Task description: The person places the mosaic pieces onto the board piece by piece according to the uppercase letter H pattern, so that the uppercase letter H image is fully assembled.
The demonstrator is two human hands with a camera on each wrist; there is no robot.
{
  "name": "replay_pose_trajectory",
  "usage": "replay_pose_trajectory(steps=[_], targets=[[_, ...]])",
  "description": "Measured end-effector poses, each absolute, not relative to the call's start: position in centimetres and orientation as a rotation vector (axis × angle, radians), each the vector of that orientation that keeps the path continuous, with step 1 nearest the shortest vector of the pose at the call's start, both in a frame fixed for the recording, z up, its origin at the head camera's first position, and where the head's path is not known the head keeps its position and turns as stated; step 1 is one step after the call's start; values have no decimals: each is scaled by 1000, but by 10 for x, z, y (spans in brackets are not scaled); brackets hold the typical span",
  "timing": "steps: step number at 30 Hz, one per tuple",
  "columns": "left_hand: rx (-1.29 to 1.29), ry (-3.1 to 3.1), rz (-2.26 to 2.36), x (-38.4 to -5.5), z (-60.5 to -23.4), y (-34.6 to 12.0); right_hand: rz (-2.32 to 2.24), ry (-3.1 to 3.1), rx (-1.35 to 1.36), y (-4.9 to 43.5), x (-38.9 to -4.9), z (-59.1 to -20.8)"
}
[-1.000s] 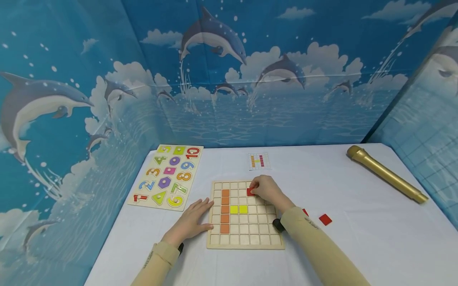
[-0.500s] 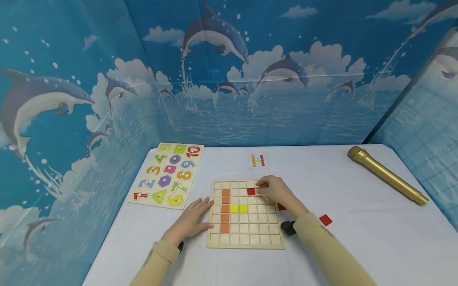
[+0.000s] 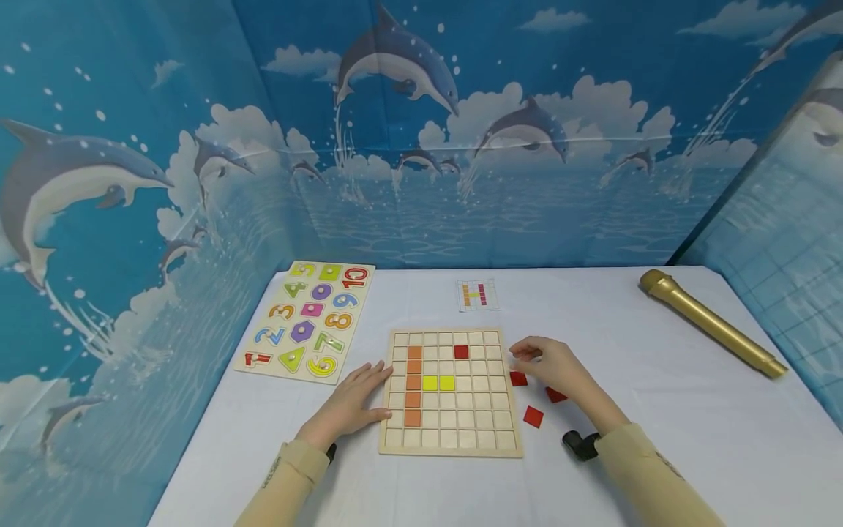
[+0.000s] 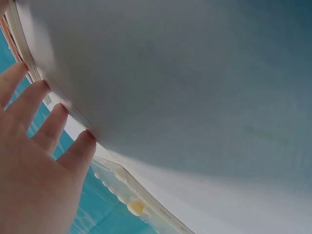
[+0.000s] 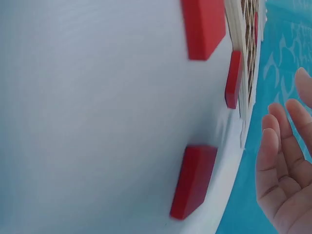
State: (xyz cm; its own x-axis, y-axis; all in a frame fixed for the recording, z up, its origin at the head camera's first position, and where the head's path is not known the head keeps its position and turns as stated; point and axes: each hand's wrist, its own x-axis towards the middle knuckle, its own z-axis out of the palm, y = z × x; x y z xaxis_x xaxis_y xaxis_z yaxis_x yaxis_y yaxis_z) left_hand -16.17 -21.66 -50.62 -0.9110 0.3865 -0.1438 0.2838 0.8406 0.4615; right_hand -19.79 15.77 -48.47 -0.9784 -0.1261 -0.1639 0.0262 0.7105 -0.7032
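A wooden grid board [image 3: 474, 443] lies on the white table, bearing a column of orange tiles [image 3: 413, 383], two yellow tiles [image 3: 438, 383] and one red tile [image 3: 461, 352]. My left hand [image 3: 349, 405] rests at the board's left edge, fingers extended. In the left wrist view, those fingertips [image 4: 87, 136] line up along an edge. Just right of the board, my right hand [image 3: 555, 364] hovers with loosely bent fingers and holds nothing. Close below its fingertips lies a loose red tile [image 3: 519, 379], with another red tile [image 3: 556, 395] under the palm and a third red tile [image 3: 534, 417] nearer the front.
A number puzzle board [image 3: 303, 322] lies at the back left. Behind the grid board is a small pattern card [image 3: 478, 296]. A gold microphone-shaped object [image 3: 711, 322] lies at the far right. Dolphin-print curtains [image 3: 421, 212] enclose the table at the back and sides.
My right hand let go of the red tile in the board's upper right part and moved right, off the board, over the loose red tiles. My left hand stayed at the left edge.
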Motion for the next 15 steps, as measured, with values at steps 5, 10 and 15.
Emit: replay_pose_trajectory(steps=[5,10,15], targets=[[509,2781,658,-161,-506,-217,-1148,2717,-131,167,-190,-485],[510,2787,655,-161,-506,-216,-1156,2700,-127,171,-185,-486],[514,2790,652,-161,-506,-216,-1164,2678,-113,171,-182,-486]])
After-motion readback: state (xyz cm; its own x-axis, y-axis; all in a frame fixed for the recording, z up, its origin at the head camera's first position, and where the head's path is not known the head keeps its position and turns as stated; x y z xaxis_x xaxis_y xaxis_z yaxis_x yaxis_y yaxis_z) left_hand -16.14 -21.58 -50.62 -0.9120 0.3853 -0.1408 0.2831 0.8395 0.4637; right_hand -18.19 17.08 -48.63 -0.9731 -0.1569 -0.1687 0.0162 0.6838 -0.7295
